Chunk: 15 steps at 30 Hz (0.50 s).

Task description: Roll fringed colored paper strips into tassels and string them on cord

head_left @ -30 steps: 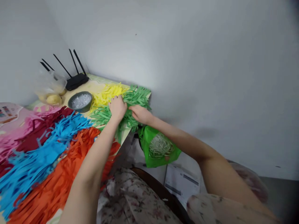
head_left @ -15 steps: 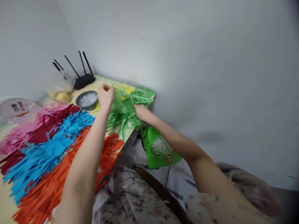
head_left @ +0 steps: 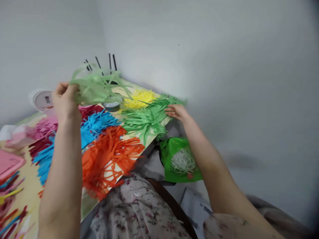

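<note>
Pinched in my left hand (head_left: 66, 101) is a thin light green fringed sheet (head_left: 92, 91), which looks like tissue paper. It hangs in the air above the table, its strips trailing to the right. My right hand (head_left: 176, 112), fingers stretched apart, is at the right edge of a green fringed pile (head_left: 144, 117); whether it touches the strips I cannot tell. Behind that pile is yellow fringe (head_left: 141, 99). Orange fringe (head_left: 104, 149), blue fringe (head_left: 99, 122), dark red fringe (head_left: 91, 110) and pink fringe (head_left: 46, 127) lie to the left, partly behind my left arm.
A grey bowl (head_left: 111, 107) and a black router with upright antennas (head_left: 110, 63) stand at the back. A green bag (head_left: 171, 147) of pale shredded strips hangs below the table's right edge. Coloured strips (head_left: 11, 196) and a pink tray (head_left: 10, 162) lie at left.
My left hand has lifted the light green sheet off the pile and carried it left. My right hand has drawn away rightward, its fingers spreading. The view has turned left.
</note>
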{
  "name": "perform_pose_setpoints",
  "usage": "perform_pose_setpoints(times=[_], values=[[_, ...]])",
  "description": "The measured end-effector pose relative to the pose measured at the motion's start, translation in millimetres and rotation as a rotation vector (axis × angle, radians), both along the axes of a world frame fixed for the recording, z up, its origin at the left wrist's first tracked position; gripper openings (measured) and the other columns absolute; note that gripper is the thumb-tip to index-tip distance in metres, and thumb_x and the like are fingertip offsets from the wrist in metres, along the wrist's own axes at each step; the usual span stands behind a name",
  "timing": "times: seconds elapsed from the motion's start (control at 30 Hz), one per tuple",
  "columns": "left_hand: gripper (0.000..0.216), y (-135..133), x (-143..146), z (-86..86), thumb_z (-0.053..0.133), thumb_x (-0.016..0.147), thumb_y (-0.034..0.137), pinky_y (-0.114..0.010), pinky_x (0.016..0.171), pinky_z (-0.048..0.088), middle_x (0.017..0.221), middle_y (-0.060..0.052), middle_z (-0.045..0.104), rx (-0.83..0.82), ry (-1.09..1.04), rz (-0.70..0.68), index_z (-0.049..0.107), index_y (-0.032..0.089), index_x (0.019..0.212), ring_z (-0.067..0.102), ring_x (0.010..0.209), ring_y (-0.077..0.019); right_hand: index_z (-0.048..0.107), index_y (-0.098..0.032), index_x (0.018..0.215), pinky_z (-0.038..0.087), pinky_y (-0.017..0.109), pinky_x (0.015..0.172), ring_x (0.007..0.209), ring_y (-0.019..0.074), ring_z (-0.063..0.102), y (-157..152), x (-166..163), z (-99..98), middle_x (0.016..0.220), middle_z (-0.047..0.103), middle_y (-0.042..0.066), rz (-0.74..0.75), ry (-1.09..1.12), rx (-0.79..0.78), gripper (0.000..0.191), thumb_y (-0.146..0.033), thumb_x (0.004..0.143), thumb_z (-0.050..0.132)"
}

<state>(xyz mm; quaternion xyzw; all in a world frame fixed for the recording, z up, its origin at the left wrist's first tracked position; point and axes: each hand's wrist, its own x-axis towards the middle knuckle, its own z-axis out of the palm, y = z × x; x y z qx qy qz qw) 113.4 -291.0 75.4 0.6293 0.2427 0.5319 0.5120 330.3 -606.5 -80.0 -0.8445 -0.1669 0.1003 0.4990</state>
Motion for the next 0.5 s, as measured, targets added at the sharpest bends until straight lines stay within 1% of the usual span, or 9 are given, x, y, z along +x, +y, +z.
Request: perform_pose_setpoints(times=[0.07,0.13,0.2,0.27,0.3,0.33,0.4,0.43,0.5], values=[[0.020,15.0,-43.5,1.5,0.054,0.066,0.004,-0.021,0.051,0.032,0.052,0.009,0.045,0.075,-0.061,0.061,0.042,0.019,0.064,0.039,0.047,-0.0056,0.066,-0.015,0.090,0.049,0.027,0.053,0.049,0.0126,0.058,-1.1,-3.7,1.8,0.059,0.064,0.006,-0.064,-0.049,0.000,0.028,-0.034,0.102,0.048],[0.017,24.3,-88.2,-3.5,0.060,0.064,0.009,-0.021,0.056,0.036,0.057,0.008,0.049,0.196,-0.023,0.106,0.045,0.019,0.066,0.043,0.053,-0.0059,0.066,-0.015,0.086,0.044,0.029,0.050,0.044,0.0129,0.052,4.2,-16.5,9.8,0.053,0.061,0.005,-0.100,-0.132,0.009,0.026,-0.033,0.099,0.052],[0.017,23.0,-128.3,-13.1,0.066,0.068,0.017,-0.023,0.061,0.039,0.064,0.007,0.053,0.320,0.170,0.130,0.050,0.018,0.071,0.047,0.059,-0.0076,0.068,-0.015,0.090,0.046,0.033,0.055,0.048,0.0145,0.053,19.1,-45.2,26.1,0.061,0.066,0.009,-0.072,-0.227,0.046,0.022,-0.033,0.095,0.057],[0.015,10.6,-159.2,-24.1,0.068,0.074,0.021,-0.026,0.065,0.043,0.071,0.005,0.058,0.462,0.416,0.126,0.053,0.019,0.076,0.052,0.066,-0.0111,0.070,-0.017,0.102,0.052,0.037,0.067,0.068,0.0196,0.064,43.7,-92.9,49.1,0.086,0.074,0.013,0.026,-0.369,0.133,0.022,-0.036,0.093,0.061],[0.012,1.5,-171.1,-29.0,0.066,0.076,0.021,-0.027,0.067,0.044,0.073,0.004,0.060,0.531,0.520,0.126,0.054,0.020,0.077,0.055,0.069,-0.0130,0.069,-0.021,0.110,0.054,0.038,0.080,0.087,0.0220,0.068,59.0,-121.9,61.5,0.103,0.075,0.011,0.128,-0.475,0.201,0.025,-0.037,0.092,0.064],[0.009,-8.6,-181.3,-33.1,0.064,0.078,0.020,-0.028,0.069,0.045,0.075,0.003,0.062,0.594,0.607,0.122,0.055,0.020,0.079,0.058,0.072,-0.0147,0.068,-0.020,0.116,0.055,0.042,0.086,0.099,0.0252,0.068,75.8,-152.2,73.5,0.113,0.074,0.013,0.292,-0.728,0.313,0.029,-0.036,0.092,0.066],[0.007,-28.4,-199.4,-38.9,0.059,0.078,0.016,-0.029,0.072,0.046,0.080,0.001,0.067,0.690,0.741,0.091,0.057,0.021,0.082,0.061,0.076,-0.0173,0.060,-0.020,0.132,0.047,0.050,0.108,0.125,0.0291,0.061,111.4,-208.2,93.0,0.129,0.069,0.014,0.679,-1.086,0.423,0.041,-0.034,0.094,0.067],[0.008,-36.6,-208.3,-40.6,0.057,0.078,0.016,-0.030,0.073,0.047,0.083,0.000,0.069,0.722,0.790,0.059,0.058,0.021,0.085,0.062,0.078,-0.0181,0.057,-0.020,0.138,0.044,0.052,0.112,0.133,0.0301,0.055,128.9,-230.3,99.6,0.138,0.064,0.015,0.835,-1.152,0.422,0.048,-0.034,0.093,0.067],[0.010,-47.3,-227.4,-43.0,0.055,0.080,0.015,-0.031,0.076,0.047,0.088,-0.002,0.072,0.772,0.861,-0.023,0.059,0.021,0.088,0.063,0.081,-0.0194,0.055,-0.017,0.141,0.041,0.052,0.112,0.134,0.0317,0.053,160.0,-258.6,106.3,0.139,0.064,0.016,1.011,-1.140,0.304,0.052,-0.023,0.090,0.067]])
